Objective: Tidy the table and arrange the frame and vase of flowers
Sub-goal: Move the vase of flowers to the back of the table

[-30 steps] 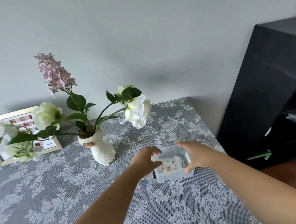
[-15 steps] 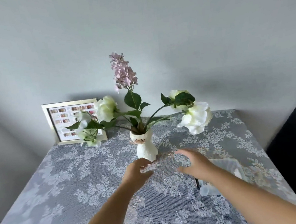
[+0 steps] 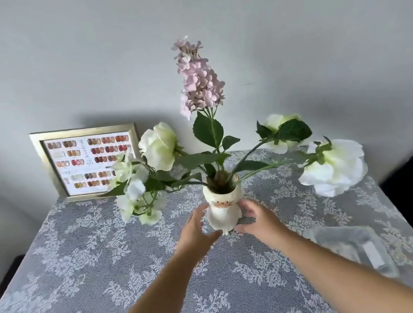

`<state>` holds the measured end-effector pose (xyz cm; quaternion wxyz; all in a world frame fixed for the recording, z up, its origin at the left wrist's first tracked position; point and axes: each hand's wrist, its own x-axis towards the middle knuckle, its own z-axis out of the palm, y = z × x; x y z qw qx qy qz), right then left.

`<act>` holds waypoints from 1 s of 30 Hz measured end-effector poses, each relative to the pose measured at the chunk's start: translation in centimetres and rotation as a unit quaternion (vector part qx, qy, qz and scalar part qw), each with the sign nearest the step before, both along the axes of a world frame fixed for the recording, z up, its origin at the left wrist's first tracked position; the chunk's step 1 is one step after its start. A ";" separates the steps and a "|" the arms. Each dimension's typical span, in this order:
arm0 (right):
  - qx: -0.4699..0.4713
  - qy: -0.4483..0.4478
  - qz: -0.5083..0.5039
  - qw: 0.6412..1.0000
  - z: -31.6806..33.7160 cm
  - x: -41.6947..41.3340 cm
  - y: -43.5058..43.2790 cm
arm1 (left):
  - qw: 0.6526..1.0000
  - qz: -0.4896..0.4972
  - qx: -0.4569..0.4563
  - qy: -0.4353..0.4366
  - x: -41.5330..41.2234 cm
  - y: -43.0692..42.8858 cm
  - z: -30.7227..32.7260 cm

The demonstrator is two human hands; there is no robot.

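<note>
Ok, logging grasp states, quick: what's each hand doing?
Left hand: open, cupping the vase.
Right hand: open, cupping the vase's other side.

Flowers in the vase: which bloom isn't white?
The tall spike of small pink blossoms rising straight up from the cat-faced vase. The other blooms are white, larger, and lean out to the left and right.

Clear plastic box (image 3: 355, 247) on lace tablecloth (image 3: 83, 258) (contents blurred); grey wall (image 3: 87, 54) behind.
</note>
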<state>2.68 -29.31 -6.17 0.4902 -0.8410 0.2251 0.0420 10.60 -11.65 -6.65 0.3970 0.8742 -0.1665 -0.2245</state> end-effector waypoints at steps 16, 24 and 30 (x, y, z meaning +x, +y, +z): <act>0.118 -0.012 -0.071 0.990 -2.2 2.5 0.6 | 0.982 0.029 -0.137 0.123 2.6 -0.7 -1.8; 0.131 -0.032 -0.069 0.989 -1.9 5.1 -0.6 | 0.978 0.034 -0.160 0.131 5.1 -1.6 -1.5; 0.118 -0.049 -0.058 0.990 -0.4 10.0 -2.6 | 0.971 0.039 -0.203 0.122 9.7 -3.7 0.2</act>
